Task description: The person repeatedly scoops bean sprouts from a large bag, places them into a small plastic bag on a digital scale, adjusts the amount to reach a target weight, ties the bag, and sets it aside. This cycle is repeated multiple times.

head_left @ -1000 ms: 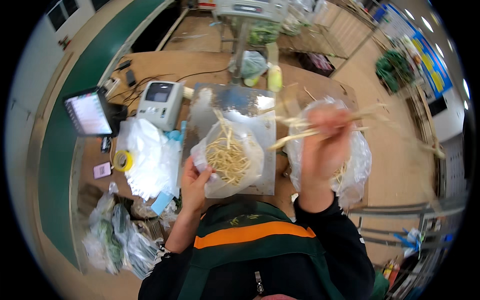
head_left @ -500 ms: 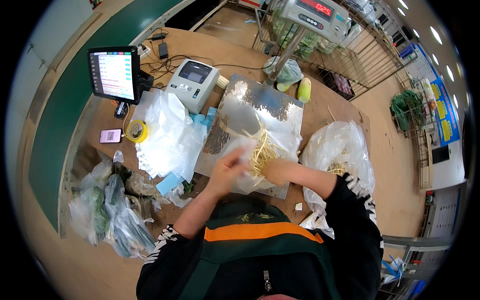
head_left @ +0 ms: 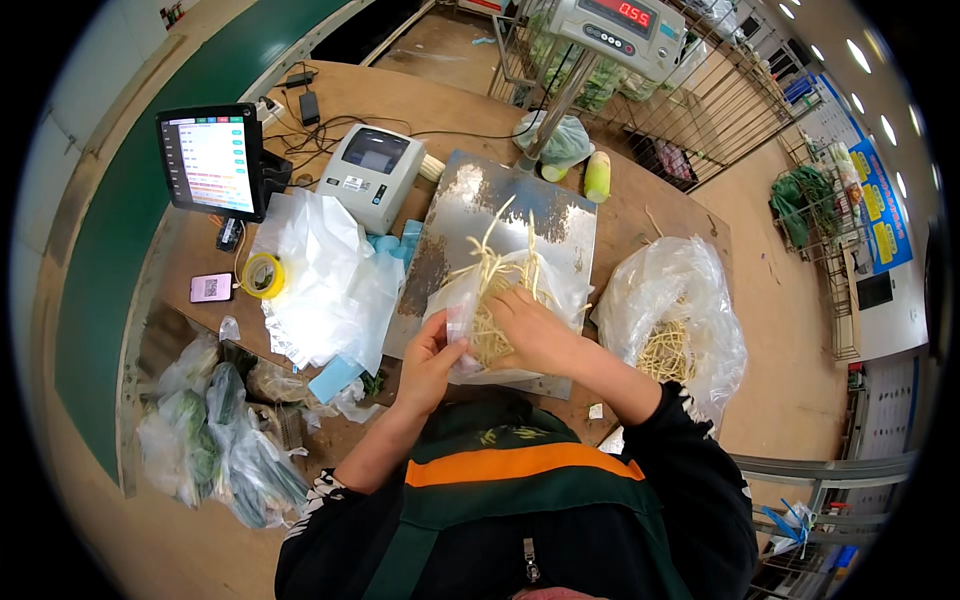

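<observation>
A small clear plastic bag [head_left: 570, 290] of thin pale-yellow vegetable stalks [head_left: 489, 265] lies on the worn metal plate [head_left: 480, 190] of a weighing scale. My left hand [head_left: 431, 362] pinches the bag's left edge between thumb and fingers. Over the bag's mouth, my right hand [head_left: 535, 332] presses down on the stalks with curled fingers, and its fingertips are partly hidden among them. Several stalks stick up past the bag's far rim. To the right rests a larger plastic bag [head_left: 705, 290], open, with more of the same stalks inside.
Left on the table are a stack of clear bags [head_left: 325, 270], a yellow tape roll [head_left: 264, 275], a phone [head_left: 211, 288], a screen [head_left: 208, 160] and a label printer [head_left: 372, 175]. A scale display [head_left: 615, 38] stands behind, near a green-yellow vegetable [head_left: 597, 177]. Bagged greens [head_left: 185, 430] sit lower left.
My right hand has brought more stalks into the small bag and now lies over them. The left hand has settled on the bag's edge. The reading on the scale display has changed.
</observation>
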The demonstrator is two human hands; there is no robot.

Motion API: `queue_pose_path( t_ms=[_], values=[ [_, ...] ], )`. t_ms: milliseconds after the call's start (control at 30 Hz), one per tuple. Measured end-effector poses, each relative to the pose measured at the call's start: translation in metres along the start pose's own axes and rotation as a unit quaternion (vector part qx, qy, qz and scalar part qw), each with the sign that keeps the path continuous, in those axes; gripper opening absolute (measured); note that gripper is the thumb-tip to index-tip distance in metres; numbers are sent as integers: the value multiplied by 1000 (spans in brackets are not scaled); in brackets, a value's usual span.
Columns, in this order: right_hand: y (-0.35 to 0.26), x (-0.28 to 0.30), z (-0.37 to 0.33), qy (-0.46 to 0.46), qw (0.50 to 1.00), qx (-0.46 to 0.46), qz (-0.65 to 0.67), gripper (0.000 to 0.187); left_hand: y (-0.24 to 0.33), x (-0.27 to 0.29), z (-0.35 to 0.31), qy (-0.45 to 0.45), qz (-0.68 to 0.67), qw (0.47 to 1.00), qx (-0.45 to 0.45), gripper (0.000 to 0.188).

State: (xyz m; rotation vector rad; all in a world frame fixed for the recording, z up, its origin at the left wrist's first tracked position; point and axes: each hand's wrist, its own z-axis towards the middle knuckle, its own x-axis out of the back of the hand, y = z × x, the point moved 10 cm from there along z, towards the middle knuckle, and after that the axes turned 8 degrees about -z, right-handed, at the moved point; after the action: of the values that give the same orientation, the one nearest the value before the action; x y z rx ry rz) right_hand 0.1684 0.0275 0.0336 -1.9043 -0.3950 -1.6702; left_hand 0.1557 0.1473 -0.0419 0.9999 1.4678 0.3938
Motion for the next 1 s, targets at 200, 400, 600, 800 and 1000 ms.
queue_pose_path(
  t_ms=[200, 400, 600, 800, 1000],
  values=[
    [18, 81, -27, 146, 989, -34, 3, 58, 17, -7, -1, 7, 70, 997, -13, 34],
    [179, 48, 48, 62, 963, -254, 61, 84, 4, -27, -4, -67, 209, 975, -29, 32],
    [140, -40, 102, -249, 876, -177, 372, 66, -17, -9, 6, -4, 77, 996, 39, 24],
    [16, -27, 17, -6, 996, -77, -54, 41, 10, 12, 15, 80, -135, 987, -20, 18],
    [35, -119, 21, 19, 973, 9, 229, 34, 36, -78, 12, -238, 308, 919, -60, 11]
  ],
)
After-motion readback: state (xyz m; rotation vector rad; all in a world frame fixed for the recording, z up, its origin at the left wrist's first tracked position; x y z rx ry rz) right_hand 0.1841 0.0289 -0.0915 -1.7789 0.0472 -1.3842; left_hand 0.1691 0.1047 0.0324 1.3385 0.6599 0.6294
